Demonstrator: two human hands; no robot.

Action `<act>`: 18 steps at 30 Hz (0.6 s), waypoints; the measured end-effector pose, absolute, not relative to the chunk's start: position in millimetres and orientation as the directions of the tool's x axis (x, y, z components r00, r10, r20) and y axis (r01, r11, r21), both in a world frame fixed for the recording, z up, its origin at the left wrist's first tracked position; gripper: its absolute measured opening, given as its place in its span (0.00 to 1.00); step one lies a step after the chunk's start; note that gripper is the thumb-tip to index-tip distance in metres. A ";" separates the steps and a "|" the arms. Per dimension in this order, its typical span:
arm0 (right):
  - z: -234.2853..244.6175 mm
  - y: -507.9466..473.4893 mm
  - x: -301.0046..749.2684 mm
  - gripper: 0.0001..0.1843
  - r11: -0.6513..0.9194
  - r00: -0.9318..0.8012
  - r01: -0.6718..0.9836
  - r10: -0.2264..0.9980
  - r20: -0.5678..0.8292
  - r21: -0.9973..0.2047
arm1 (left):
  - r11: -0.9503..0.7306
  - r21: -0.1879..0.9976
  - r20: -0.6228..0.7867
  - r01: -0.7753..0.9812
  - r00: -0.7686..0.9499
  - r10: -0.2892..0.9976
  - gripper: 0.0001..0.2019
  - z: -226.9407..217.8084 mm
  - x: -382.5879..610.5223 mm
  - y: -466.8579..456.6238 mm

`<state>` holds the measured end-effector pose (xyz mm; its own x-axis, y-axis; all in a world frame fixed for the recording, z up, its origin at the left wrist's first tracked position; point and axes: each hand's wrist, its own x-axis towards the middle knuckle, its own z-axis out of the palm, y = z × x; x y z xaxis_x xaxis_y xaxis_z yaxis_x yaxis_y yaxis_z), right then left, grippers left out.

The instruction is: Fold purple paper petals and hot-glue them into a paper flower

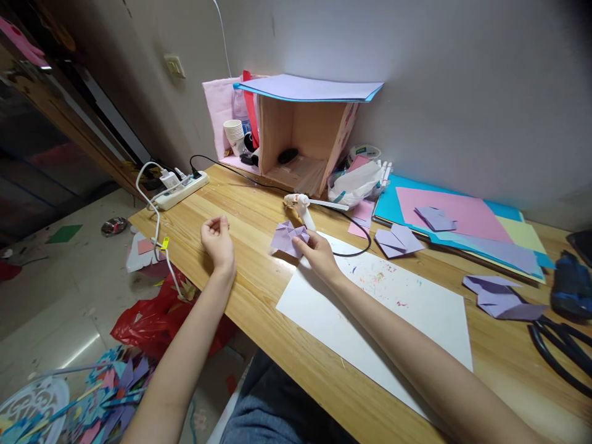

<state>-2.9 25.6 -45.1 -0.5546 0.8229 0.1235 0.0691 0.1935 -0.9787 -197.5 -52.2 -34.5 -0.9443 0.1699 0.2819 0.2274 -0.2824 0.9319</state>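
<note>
My right hand (320,256) pinches a folded purple paper piece (287,239) between thumb and fingers, just above the wooden table. Its creases form small triangular flaps. My left hand (218,243) is over the table's near-left side, apart from the paper, with the fingers curled in and nothing visible in them. Right behind the held paper stands a white glue gun (301,206) with a white stick out of its back. Beneath my right forearm lies a white sheet (398,296) with coloured specks. Another folded purple paper (398,240) rests to the right.
A cardboard box (300,135) stands against the wall, near paper cups (234,137). A power strip (181,191) lies at the left edge. Stacked coloured paper (444,197), a folded purple piece (502,297) and black-handled scissors (562,348) are right. A red bag (152,317) hangs below.
</note>
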 end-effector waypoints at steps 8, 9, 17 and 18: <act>-46.7 26.2 -3.6 0.15 0.187 -0.564 0.054 0.817 0.125 -0.981 | -0.167 0.976 0.211 0.140 -0.801 0.561 0.16 -38.6 -185.6 -52.5; -47.1 26.4 -3.8 0.16 0.182 -0.567 0.046 0.814 0.125 -0.982 | -0.129 0.977 0.211 0.168 -0.774 0.597 0.16 -39.3 -183.9 -52.2; -49.1 27.0 -4.8 0.19 0.154 -0.613 -0.002 0.780 0.122 -0.988 | -0.008 0.991 0.063 0.132 -0.416 0.907 0.16 -30.5 -162.8 -50.5; -48.8 26.9 -4.8 0.19 0.155 -0.617 -0.006 0.777 0.126 -0.988 | -0.005 0.990 0.058 0.138 -0.377 0.924 0.16 -29.4 -160.0 -51.1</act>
